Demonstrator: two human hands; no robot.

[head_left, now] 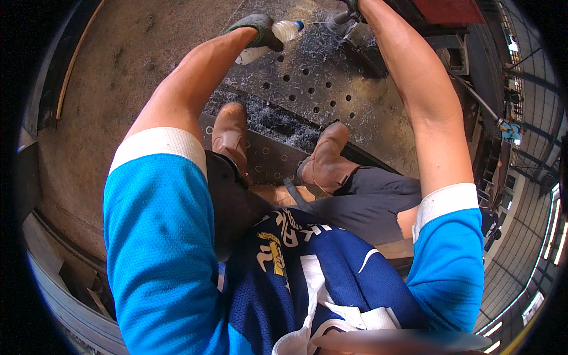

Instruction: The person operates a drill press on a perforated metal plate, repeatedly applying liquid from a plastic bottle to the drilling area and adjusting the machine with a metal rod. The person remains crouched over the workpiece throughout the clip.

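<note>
My left hand [255,29], in a dark grey-green glove, is closed round a clear plastic bottle [286,31] with a blue cap. The bottle lies tilted, its cap end toward the right and its base showing below the glove. A thin pale line runs from the cap toward a grey metal machine part [339,22], perhaps liquid. My right hand [353,6], also in a dark glove, is at the top edge beside that machine part; its fingers are mostly cut off. Beneath both hands lies a metal plate [373,109] with several round drilled holes and scattered shavings.
My brown boots [229,133] stand apart near the plate's lower edge. Curled metal shavings [266,115] fill a gap there. To the right are a dark steel block [362,56] and a thin rod [476,97]. Rusty brown floor [124,77] spreads on the left.
</note>
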